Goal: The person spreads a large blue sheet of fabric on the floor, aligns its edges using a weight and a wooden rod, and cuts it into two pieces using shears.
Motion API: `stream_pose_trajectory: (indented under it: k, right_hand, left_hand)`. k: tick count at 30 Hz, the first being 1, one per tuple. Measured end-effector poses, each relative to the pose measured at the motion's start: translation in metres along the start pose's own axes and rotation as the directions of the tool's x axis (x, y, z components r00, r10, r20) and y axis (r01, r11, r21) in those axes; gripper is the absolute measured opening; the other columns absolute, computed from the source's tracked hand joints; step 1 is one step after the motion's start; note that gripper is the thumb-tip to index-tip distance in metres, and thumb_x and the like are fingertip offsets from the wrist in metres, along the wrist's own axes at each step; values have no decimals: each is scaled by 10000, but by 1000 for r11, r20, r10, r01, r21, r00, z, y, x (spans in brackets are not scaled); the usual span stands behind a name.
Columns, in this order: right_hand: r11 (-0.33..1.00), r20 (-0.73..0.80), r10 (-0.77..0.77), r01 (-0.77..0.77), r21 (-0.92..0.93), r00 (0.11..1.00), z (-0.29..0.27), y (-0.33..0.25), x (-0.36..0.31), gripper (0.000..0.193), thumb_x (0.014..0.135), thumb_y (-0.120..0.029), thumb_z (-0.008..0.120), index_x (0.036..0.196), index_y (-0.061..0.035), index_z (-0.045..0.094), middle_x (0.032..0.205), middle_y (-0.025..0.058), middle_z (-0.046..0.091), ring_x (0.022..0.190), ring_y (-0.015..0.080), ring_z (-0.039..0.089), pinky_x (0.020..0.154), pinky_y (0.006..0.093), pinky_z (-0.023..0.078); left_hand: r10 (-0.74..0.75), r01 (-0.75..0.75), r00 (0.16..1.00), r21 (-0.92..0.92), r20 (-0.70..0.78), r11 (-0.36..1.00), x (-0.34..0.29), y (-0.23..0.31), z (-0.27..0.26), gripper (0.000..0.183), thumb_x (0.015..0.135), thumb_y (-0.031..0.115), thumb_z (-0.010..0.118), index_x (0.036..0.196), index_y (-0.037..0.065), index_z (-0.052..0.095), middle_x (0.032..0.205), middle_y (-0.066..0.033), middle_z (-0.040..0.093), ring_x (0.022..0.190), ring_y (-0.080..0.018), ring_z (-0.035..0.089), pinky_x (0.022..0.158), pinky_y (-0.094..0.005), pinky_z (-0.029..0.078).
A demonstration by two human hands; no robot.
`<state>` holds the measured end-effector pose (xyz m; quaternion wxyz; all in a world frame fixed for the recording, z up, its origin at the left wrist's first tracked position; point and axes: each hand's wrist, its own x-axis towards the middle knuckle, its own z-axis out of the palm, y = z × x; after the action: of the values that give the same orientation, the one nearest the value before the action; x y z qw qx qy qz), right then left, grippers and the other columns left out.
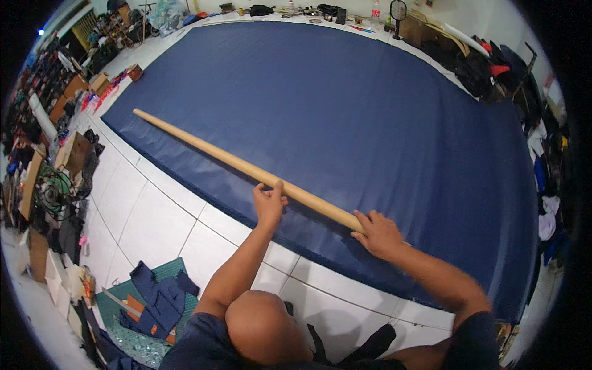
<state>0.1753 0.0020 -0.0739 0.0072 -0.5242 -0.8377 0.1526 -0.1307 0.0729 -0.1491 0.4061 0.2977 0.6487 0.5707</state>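
Note:
A long tan cardboard tube [225, 156] lies slantwise over a wide dark blue sheet of fabric [345, 105] spread on the floor. My left hand [269, 205] is at the tube's near side around its middle, with a finger up against it and the others curled. The palm side of that grip is partly hidden. Over the tube's right end, my right hand [379, 234] is closed, covering the tip. The tube's far left end reaches close to the sheet's left edge.
White floor tiles [148, 216] border the sheet on the near side. A green mat [179, 271] with dark blue fabric scraps [161, 299] lies at lower left. Clutter and boxes [74, 152] line the left; a dark bag [473, 73] and other items stand at the back right.

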Motion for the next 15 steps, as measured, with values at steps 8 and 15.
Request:
stream_pose_trajectory:
  k: [8, 15]
  right_hand:
    - [975, -285, 159, -195, -103, 945, 92, 8, 38, 541, 924, -450, 583, 1400, -207, 498, 1041, 112, 573, 927, 293, 570, 801, 458, 452]
    - [967, -164, 251, -254, 6, 954, 84, 5, 118, 535, 956, -464, 527, 1429, -221, 462, 1080, 146, 570, 1001, 328, 586, 833, 482, 493]
  left_hand:
    - [329, -244, 928, 952, 174, 183, 78, -32, -67, 764, 903, 511, 564, 1432, -14, 398, 1466, -310, 369, 1376, -456, 333, 1130, -524, 257]
    - [252, -185, 955, 978, 156, 99, 72, -64, -82, 892, 918, 628, 460, 1519, -1, 262, 1554, -311, 218, 1460, -443, 185, 1185, -542, 98]
